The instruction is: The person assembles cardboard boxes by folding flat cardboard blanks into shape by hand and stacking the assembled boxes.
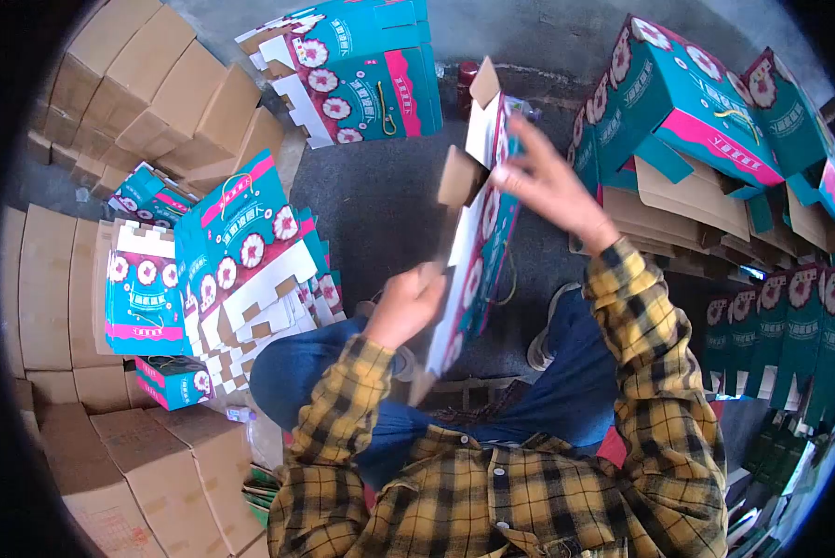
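A teal, pink and white printed carton (480,246) stands on edge between my knees, partly blurred, with brown inner flaps at its upper left side. My left hand (406,302) is closed on its left edge, low down. My right hand (552,181) is at its upper right, with the fingers apart and the thumb near the carton's edge; whether the thumb touches it is unclear. A thin green cord hangs from the carton's right side.
Flat printed cartons (240,242) are piled at the left, and more (357,84) lean at the top. Brown boxes (157,465) are stacked along the left. Folded teal cartons (706,112) stand at the right, above a row of others (780,316).
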Tool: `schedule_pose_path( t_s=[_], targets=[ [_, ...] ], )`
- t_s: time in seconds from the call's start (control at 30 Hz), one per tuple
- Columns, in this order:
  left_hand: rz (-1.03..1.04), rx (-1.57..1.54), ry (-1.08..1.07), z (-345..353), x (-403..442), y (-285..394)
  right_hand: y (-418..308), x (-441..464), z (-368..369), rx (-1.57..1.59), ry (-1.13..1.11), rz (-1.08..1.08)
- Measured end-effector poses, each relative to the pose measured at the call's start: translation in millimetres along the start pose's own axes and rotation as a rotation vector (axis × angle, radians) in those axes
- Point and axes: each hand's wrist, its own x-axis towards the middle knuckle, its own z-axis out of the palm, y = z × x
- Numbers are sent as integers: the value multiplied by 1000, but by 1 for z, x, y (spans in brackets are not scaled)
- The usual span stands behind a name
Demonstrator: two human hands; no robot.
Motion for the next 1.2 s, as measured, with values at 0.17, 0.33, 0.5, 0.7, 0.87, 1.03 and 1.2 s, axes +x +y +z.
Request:
schedule_pose_path(
  t_s=[0.17, 0.33, 0.5, 0.7, 0.87, 1.03, 1.2],
  targets=[
    [-204, -220, -40, 26, 17, 26, -3, -24, 43, -333, -264, 176],
    [-64, -211, 274, 57, 6, -8, 25, -29, 31, -424, -273, 235],
    [117, 152, 453, 75, 19, -15, 21, -36, 33, -151, -262, 512],
    [333, 224, 549, 34, 3, 12, 51, -12, -38, -118, 81, 182],
    [378, 591, 253, 28, -36, -3, 82, 3, -63, -269, 217, 465],
    [433, 661, 146, 31, -27, -5, 72, 7, -43, -640, 250, 341],
    [383, 770, -156, 14, -22, 1, 67, 9, -36, -609, 222, 290]
  ],
)
